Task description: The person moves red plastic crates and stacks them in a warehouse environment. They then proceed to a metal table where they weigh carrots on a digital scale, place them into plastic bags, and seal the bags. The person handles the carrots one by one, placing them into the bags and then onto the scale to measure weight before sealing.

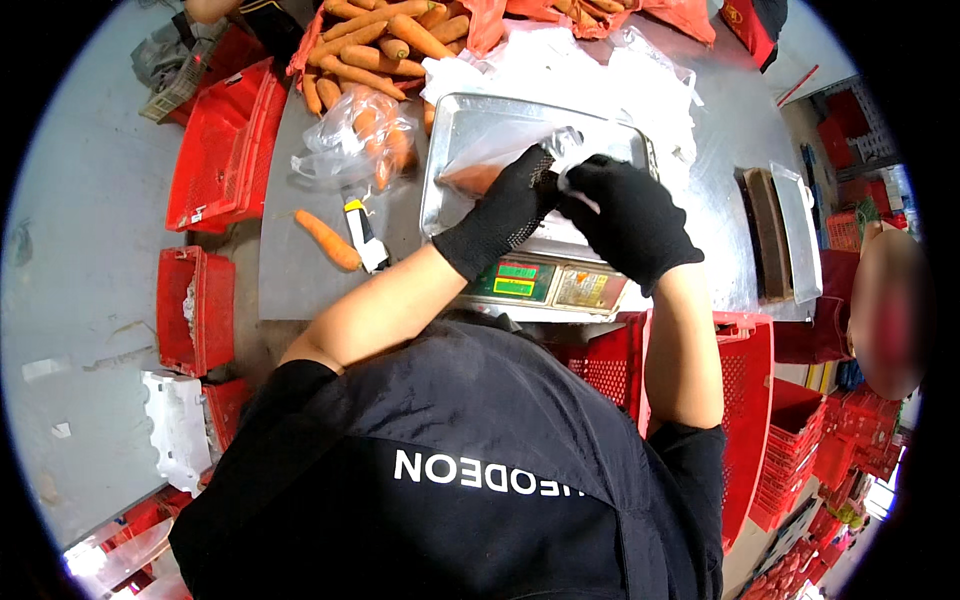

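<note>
Above a metal tray (442, 217) on a digital weighing scale (517, 281), my gloved hands are close together at the neck of a clear plastic bag (491, 155). An orange carrot shape shows through the bag's lower left part. My left hand (504, 214), in a black glove with dotted grip, pinches the gathered plastic. Also black-gloved, my right hand (634, 214) has its fingers curled around a whitish part of the same bag. The fingertips are partly hidden. Left of the tray lies a tied bag of carrots (367, 139), beside a loose carrot (328, 240).
A box cutter (364, 232) lies near the loose carrot. Many carrots (382, 45) fill a red sack at the back, beside a pile of clear bags (555, 71). Red crates (225, 150) flank the metal table (300, 292). Another person (892, 315) is at the right.
</note>
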The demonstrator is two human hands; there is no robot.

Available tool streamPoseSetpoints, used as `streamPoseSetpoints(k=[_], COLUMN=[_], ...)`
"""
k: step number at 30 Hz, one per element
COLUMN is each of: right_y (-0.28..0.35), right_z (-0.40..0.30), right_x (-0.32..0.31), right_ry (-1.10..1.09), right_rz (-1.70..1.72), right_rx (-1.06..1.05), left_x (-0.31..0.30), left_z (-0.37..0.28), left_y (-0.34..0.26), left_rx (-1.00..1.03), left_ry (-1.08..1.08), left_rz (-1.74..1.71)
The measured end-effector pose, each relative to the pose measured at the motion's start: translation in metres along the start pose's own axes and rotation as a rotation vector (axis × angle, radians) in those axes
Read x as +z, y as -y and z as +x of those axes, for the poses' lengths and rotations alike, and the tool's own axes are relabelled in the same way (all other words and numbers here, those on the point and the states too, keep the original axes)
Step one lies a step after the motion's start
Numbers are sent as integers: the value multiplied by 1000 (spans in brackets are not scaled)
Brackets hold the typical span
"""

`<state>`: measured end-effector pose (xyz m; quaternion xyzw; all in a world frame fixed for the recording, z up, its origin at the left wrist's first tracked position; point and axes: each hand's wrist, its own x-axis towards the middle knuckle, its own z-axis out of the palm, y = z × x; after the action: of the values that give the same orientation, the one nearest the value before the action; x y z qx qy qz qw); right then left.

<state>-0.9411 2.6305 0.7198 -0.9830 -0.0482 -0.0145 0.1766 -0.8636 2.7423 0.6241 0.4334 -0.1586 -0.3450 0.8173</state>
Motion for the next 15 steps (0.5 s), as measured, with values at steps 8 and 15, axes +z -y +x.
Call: streamPoseSetpoints(k=[8, 15], right_y=[-57, -28], right_z=[-12, -25], right_x=[-3, 20], right_ry=[204, -83], right_rz=[1040, 808], right_rx=[188, 227], left_x=[-22, -15], left_z=[-6, -12], left_y=[-23, 14], left_rx=[-64, 517], left_ry=[128, -250], left_rz=[619, 912])
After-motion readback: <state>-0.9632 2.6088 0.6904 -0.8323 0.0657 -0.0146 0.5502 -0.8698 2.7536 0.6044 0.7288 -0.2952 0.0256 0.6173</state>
